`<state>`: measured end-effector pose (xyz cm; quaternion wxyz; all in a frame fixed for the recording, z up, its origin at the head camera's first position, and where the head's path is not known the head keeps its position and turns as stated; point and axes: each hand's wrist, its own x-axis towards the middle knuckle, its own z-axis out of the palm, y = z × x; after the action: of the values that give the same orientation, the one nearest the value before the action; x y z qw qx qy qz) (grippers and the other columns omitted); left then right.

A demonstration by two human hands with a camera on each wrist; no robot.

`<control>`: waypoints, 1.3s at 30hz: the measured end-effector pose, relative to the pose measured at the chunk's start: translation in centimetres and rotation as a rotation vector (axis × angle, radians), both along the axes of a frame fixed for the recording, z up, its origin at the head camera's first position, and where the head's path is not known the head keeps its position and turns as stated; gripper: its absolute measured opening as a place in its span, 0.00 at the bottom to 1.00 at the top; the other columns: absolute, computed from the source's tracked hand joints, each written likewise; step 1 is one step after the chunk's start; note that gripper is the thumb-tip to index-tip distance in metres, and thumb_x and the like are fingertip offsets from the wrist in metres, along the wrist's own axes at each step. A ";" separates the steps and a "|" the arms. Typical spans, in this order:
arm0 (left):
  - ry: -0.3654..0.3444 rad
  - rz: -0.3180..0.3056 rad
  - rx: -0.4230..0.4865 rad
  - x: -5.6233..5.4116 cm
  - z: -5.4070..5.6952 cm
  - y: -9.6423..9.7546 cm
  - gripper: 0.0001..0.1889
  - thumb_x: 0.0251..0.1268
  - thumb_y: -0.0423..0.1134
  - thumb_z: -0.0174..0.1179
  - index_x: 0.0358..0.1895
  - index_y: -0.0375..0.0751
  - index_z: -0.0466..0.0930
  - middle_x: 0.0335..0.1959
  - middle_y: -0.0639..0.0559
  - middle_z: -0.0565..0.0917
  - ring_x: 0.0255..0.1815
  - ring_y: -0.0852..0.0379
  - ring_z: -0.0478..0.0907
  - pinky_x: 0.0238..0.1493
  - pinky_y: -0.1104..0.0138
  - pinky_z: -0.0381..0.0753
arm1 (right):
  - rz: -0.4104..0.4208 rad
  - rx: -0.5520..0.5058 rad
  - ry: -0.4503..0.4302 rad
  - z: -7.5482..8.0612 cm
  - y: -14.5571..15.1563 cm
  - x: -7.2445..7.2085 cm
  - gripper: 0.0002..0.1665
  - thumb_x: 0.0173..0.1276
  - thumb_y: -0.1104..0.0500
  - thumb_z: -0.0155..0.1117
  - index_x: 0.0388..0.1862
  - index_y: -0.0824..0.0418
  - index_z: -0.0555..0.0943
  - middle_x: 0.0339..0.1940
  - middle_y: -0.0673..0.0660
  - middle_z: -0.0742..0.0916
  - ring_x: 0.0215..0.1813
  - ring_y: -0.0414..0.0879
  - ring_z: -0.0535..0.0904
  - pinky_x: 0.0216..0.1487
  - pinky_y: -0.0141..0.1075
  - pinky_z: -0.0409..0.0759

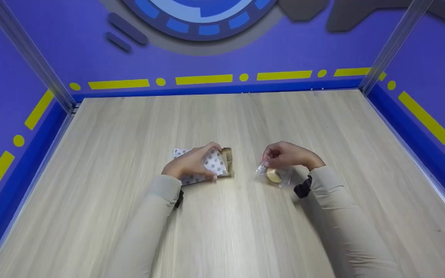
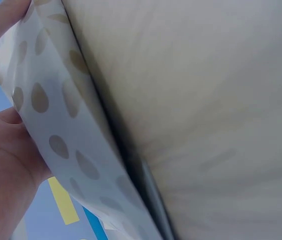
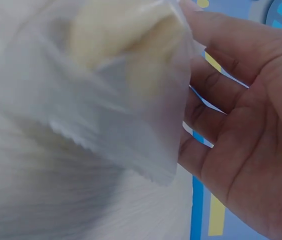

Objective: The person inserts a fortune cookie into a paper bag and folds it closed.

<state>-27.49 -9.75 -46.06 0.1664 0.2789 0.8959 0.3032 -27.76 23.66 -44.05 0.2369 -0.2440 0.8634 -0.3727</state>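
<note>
In the head view, my left hand (image 1: 191,164) grips a white paper bag with grey dots (image 1: 215,162), thumb along the near edge and fingers over the far one. The bag lies on its side, its brown inner mouth (image 1: 227,160) gaping to the right. Across a short gap, my right hand (image 1: 290,155) pinches the edge of a small clear plastic packet (image 1: 261,170). A pale yellow, rounded piece (image 1: 273,175) sits inside; its kind cannot be told. Up close in the right wrist view, the packet (image 3: 96,110) has a serrated edge. The dotted bag (image 2: 51,105) fills much of the left wrist view.
Both hands work over a light wood-grain table (image 1: 222,231). A blue-purple back wall (image 1: 207,61) with yellow dashes and side walls (image 1: 419,77) enclose it, with metal posts at the back corners.
</note>
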 end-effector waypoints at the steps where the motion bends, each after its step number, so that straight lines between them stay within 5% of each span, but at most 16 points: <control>1: 0.000 0.000 0.000 0.0 0.0 0.0 0.43 0.43 0.48 0.77 0.65 0.60 0.62 0.51 0.51 0.77 0.37 0.55 0.73 0.37 0.65 0.73 | 0.000 -0.006 0.012 0.0 0.0 0.0 0.06 0.64 0.61 0.65 0.38 0.62 0.82 0.33 0.53 0.85 0.36 0.42 0.78 0.40 0.32 0.76; 9: 0.004 0.010 -0.002 0.1 0.0 -0.1 0.45 0.42 0.49 0.77 0.66 0.60 0.62 0.55 0.51 0.77 0.37 0.54 0.73 0.40 0.64 0.73 | -0.048 -0.044 0.050 0.2 -0.1 0.0 0.08 0.65 0.61 0.65 0.39 0.65 0.81 0.35 0.57 0.85 0.37 0.42 0.77 0.40 0.31 0.75; 17: -0.003 0.001 0.011 0.0 -0.2 0.0 0.43 0.42 0.48 0.77 0.65 0.60 0.62 0.49 0.49 0.77 0.38 0.55 0.75 0.36 0.66 0.75 | -0.146 -0.047 0.073 -0.2 -0.1 -0.3 0.11 0.64 0.61 0.65 0.45 0.64 0.83 0.37 0.56 0.86 0.37 0.42 0.76 0.40 0.30 0.75; 31: -0.004 0.002 0.015 0.0 -0.1 0.0 0.43 0.42 0.47 0.78 0.64 0.60 0.63 0.50 0.50 0.77 0.38 0.54 0.74 0.37 0.65 0.75 | -0.406 -0.238 -0.025 -0.6 -0.9 -0.7 0.11 0.66 0.63 0.63 0.43 0.69 0.78 0.32 0.51 0.83 0.34 0.39 0.81 0.42 0.37 0.84; 39: -0.003 0.002 0.015 -0.1 -0.1 0.0 0.44 0.42 0.47 0.78 0.65 0.60 0.63 0.54 0.50 0.76 0.40 0.54 0.75 0.39 0.64 0.76 | -0.545 -0.431 -0.076 -1.1 -1.6 -0.7 0.12 0.65 0.64 0.63 0.41 0.72 0.75 0.28 0.49 0.84 0.30 0.39 0.82 0.39 0.35 0.84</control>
<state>-27.54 -9.75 -46.15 0.1651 0.2786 0.8937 0.3105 -28.45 22.03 -45.17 0.1035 -0.0349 0.7887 -0.6049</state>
